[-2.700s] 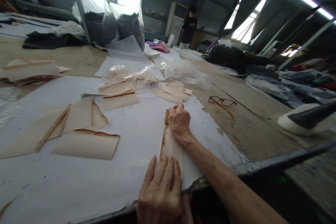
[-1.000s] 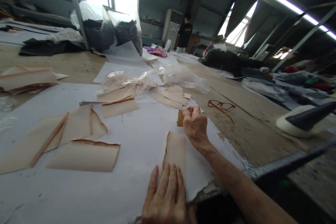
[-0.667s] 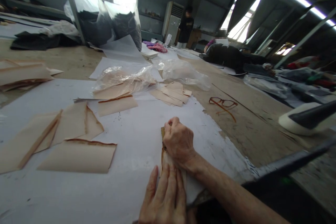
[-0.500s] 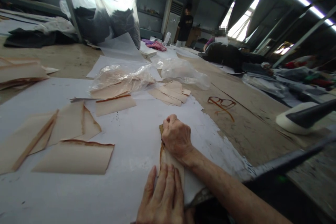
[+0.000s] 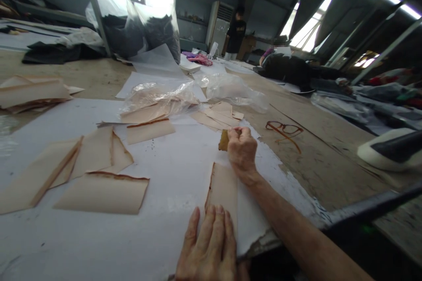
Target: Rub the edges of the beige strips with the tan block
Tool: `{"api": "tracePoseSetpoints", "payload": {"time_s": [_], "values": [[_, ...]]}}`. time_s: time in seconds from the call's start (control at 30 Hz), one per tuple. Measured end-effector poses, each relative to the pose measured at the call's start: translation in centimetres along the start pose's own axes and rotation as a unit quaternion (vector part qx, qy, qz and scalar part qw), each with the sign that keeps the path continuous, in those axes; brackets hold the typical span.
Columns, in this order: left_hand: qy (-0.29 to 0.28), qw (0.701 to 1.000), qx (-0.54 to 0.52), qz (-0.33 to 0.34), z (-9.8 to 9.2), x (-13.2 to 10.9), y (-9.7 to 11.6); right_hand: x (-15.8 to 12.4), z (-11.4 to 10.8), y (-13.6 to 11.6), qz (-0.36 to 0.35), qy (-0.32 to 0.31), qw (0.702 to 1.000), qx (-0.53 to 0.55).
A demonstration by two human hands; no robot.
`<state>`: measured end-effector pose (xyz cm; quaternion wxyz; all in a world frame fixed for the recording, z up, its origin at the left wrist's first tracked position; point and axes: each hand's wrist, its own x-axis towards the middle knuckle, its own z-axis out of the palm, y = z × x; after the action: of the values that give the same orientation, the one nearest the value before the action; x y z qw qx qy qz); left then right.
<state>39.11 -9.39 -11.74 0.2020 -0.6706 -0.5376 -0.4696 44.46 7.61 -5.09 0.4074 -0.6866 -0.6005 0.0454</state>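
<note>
My left hand (image 5: pixel 211 246) lies flat, fingers stretched out, on the near part of a beige rectangular piece (image 5: pixel 224 184). A dark brown, wet-looking strip runs along that piece's left edge. Beyond its far end my right hand (image 5: pixel 243 149) is closed on a small flat yellowish-brown piece (image 5: pixel 223 140), which sticks out to the left of the fingers. What it is made of, I cannot tell. Under everything is a large white sheet (image 5: pixel 178 158). To the left lie more beige pieces with brown edges, one of them (image 5: pixel 105 195) nearest to my left hand.
Loose beige pieces (image 5: pixel 219 114) and clear plastic bags (image 5: pixel 234 92) lie farther back. Eyeglasses (image 5: pixel 284 128) rest on the table (image 5: pixel 296 109) to the right, before a white and black object (image 5: pixel 392 147). Left is a stack of beige pieces (image 5: pixel 36 92). Two people are in the background.
My right hand has moved away from me and slightly right, off the beige piece's edge, with the yellowish-brown piece still in it. My left hand stays on the beige piece.
</note>
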Motion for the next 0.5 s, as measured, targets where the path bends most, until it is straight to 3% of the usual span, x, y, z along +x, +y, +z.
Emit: {"api": "tracePoseSetpoints", "payload": {"time_s": [0.07,0.13,0.23,0.37,0.5], "values": [[-0.022,1.0,-0.005,-0.001,-0.3,0.0,0.1,-1.2,-1.9,0.5,-0.002,-0.017,0.999,0.031],[-0.048,0.999,-0.004,-0.003,-0.6,0.1,0.2,-2.9,-3.1,0.8,-0.029,-0.094,0.995,0.014],[-0.063,0.998,-0.001,0.001,-1.0,0.2,0.2,-4.8,-2.8,0.5,-0.092,-0.166,0.98,-0.065],[-0.039,0.999,0.005,0.013,-0.8,0.4,0.1,-4.8,-1.1,0.1,-0.155,-0.144,0.962,-0.171],[-0.003,1.0,0.021,0.021,-0.1,0.5,-0.1,-3.6,0.1,0.1,-0.186,-0.13,0.954,-0.196]]}}
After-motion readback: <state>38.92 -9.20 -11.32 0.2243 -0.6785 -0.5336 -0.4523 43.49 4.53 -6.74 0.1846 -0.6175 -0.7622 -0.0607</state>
